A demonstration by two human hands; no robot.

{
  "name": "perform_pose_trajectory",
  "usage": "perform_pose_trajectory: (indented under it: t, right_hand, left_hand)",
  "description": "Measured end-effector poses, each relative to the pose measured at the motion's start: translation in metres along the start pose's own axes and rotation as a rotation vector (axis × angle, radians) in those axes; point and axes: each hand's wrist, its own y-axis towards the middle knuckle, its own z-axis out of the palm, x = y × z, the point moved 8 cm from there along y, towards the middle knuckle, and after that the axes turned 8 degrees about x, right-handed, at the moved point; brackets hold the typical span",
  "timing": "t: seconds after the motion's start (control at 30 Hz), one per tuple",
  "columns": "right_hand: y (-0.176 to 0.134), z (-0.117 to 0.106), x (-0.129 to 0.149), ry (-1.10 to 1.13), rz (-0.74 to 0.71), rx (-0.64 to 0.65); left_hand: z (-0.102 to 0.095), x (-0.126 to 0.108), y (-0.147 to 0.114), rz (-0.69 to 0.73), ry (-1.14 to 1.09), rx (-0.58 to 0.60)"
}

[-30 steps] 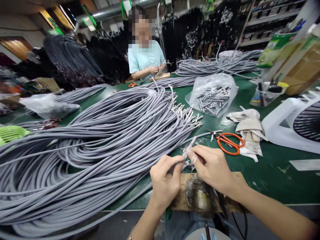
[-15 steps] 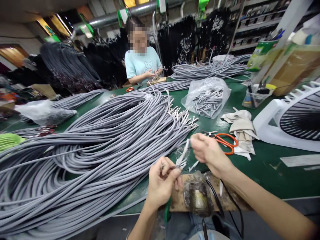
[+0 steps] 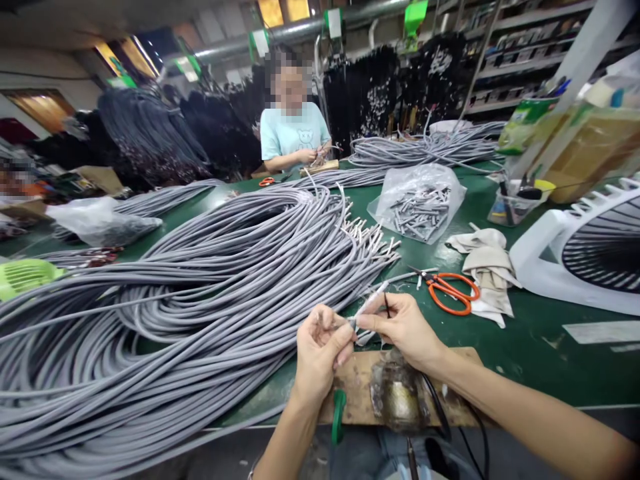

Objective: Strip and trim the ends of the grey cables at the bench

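Note:
My left hand (image 3: 323,353) pinches a grey cable close to its end, low in the middle of the view. The thumb and fingers of my right hand (image 3: 407,330) are closed on the cable's whitish end (image 3: 371,301), which points up and to the right. The two hands nearly touch at the fingertips. Left of them lies a large coiled bundle of grey cables (image 3: 215,287) with pale ends on its right side. Just below the hands, a worn block with a brassy face (image 3: 400,398) sits on a wooden board (image 3: 353,373).
Scissors with orange handles (image 3: 453,293) lie right of my hands, beside crumpled cloth gloves (image 3: 493,267). Behind are a clear bag of short grey pieces (image 3: 420,207) and a seated person (image 3: 295,137) across the green table (image 3: 535,353). A white fan (image 3: 545,253) stands at right.
My right hand has come down and left, from apart beside the scissors to the cable end at my left hand's fingertips. The camera view has shifted slightly.

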Motion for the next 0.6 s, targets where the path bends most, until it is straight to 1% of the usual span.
perform_pose_trajectory:
  t: [0.07, 0.13, 0.2, 0.27, 0.33, 0.37, 0.5, 0.57, 0.6]
  right_hand:
    - [-0.002, -0.003, 0.003, -0.098, -0.037, -0.04]
    - [-0.004, -0.006, 0.006, -0.16, -0.069, -0.056]
    - [-0.005, -0.01, 0.009, -0.154, -0.084, -0.066]
    - [-0.004, -0.013, 0.008, -0.085, -0.062, -0.083]
    - [-0.002, -0.013, 0.004, -0.009, 0.005, -0.087]
    - [-0.001, -0.011, 0.0, 0.014, 0.052, -0.069]
    - [0.002, 0.007, -0.019, -0.022, 0.245, 0.099]
    - [0.003, 0.008, -0.023, -0.067, 0.268, 0.135]
    - [0.005, 0.004, -0.023, -0.093, 0.25, 0.117]
  left_hand:
    - [-0.005, -0.003, 0.001, 0.015, 0.079, -0.101]
    - [-0.006, -0.004, 0.002, 0.004, 0.202, -0.159]
    - [-0.005, -0.004, 0.003, -0.029, 0.338, -0.171]
    - [-0.003, -0.004, 0.004, -0.049, 0.417, -0.153]
    - [-0.004, -0.005, 0.003, -0.028, 0.414, -0.142]
    - [-0.005, -0.006, 0.002, -0.002, 0.394, -0.145]
    - [-0.014, -0.01, -0.003, 0.079, 0.256, -0.186]
    - [-0.014, -0.007, -0.003, 0.05, 0.203, -0.154]
    - [-0.011, -0.004, -0.002, 0.024, 0.197, -0.123]
